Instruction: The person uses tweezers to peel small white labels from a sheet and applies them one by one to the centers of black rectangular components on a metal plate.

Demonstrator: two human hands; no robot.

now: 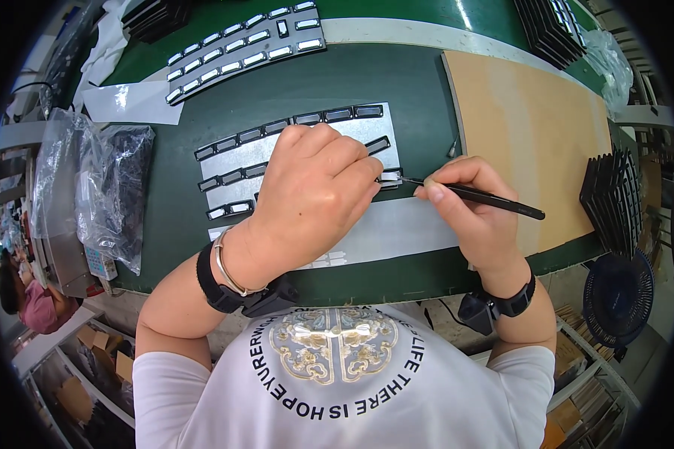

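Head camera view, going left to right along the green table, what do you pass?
Clear plastic bags of dark parts → grey sheet with rows of small black frames → left hand → right hand holding a thin black tool → tan board → stack of black trays.

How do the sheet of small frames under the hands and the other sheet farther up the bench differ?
The near sheet lies under the left hand and the right hand, which holds a black tool; the far sheet lies untouched. The near sheet has bare grey patches between its rows of frames; the far sheet looks closely filled. The near sheet is partly hidden; the far one is in full view. Both are grey sheets with small dark-edged frames on the green bench.
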